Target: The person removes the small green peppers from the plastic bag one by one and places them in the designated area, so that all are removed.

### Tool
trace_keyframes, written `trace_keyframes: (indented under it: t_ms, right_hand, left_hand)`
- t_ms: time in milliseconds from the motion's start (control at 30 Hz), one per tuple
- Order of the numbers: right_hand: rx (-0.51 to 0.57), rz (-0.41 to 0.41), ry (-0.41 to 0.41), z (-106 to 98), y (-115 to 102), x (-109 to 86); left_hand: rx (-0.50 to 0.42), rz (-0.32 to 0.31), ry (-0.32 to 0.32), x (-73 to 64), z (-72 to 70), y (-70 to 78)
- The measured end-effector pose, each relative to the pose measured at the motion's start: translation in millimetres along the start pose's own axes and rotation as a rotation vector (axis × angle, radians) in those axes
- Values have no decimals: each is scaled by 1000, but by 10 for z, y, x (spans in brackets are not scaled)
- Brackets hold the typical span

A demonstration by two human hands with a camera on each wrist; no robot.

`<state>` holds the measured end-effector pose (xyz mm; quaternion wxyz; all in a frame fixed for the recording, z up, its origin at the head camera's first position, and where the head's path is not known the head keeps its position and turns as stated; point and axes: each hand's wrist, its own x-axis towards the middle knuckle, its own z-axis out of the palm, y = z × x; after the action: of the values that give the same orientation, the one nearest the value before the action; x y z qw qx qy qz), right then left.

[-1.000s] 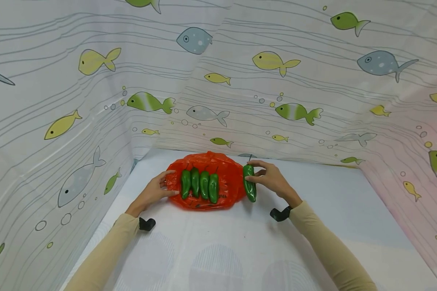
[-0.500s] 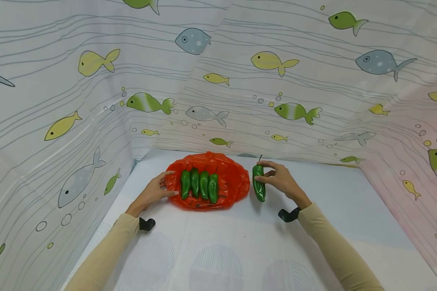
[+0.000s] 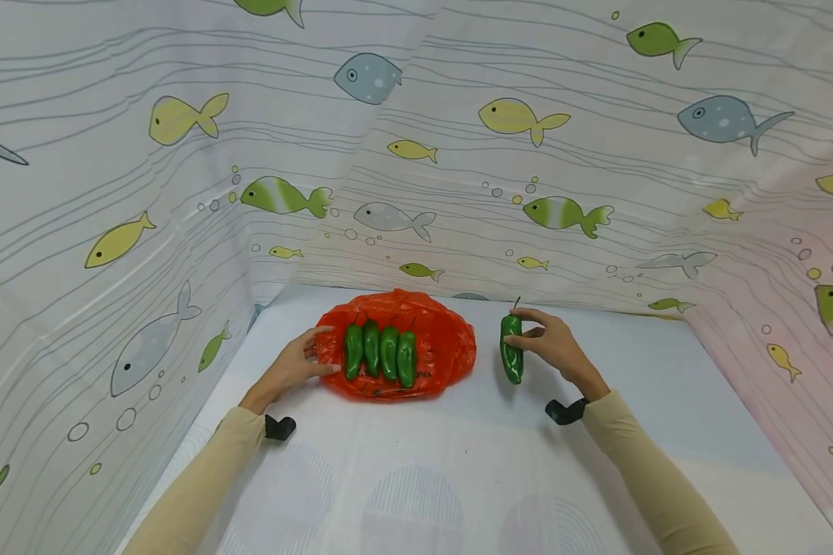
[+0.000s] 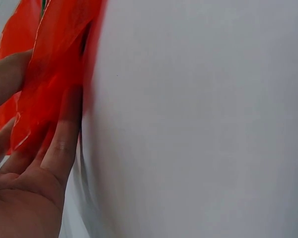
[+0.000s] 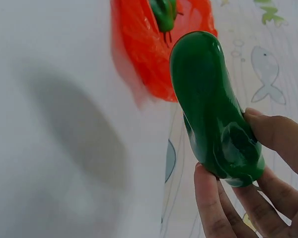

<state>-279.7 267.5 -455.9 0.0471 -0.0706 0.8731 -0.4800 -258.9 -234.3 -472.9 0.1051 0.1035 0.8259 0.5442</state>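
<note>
My right hand [image 3: 551, 341] holds a glossy green pepper [image 3: 511, 358] upright between thumb and fingers, to the right of the red plastic bag [image 3: 447, 347]. In the right wrist view, the held pepper [image 5: 203, 84] is above the white surface, its shadow falling to the left. Several more green peppers [image 3: 389, 353] lie side by side on the bag, stems pointing away. At the bag's left edge, my left hand [image 3: 293, 366] grips the plastic, thumb and forefinger spread apart. The left wrist view shows the fingers [image 4: 59, 144] against the red plastic [image 4: 59, 64], their tips partly covered by it.
A white table [image 3: 416, 439] with faint round patterns lies beneath everything. Fish-printed sheets [image 3: 458, 169] rise as walls at the back and both sides. Dark wrist-worn cameras [image 3: 565, 412] sit on both wrists.
The right hand has carried its pepper from the bag's right edge further right, leaving a gap of white table between them. The left hand, bag and other peppers stay put.
</note>
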Motion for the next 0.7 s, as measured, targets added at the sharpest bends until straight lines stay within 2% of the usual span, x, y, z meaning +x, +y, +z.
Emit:
trace_keyframes:
  t_ms: [100, 367, 700]
  right_hand:
    - [-7, 2, 2, -28, 58, 5]
    - [-23, 24, 20, -89, 188, 21]
    - [-20, 47, 26, -146, 275, 64]
  left_hand:
    - [8, -8, 1, 35, 0, -52]
    - [33, -9, 20, 184, 2, -355]
    - [45, -7, 30, 190, 4, -401]
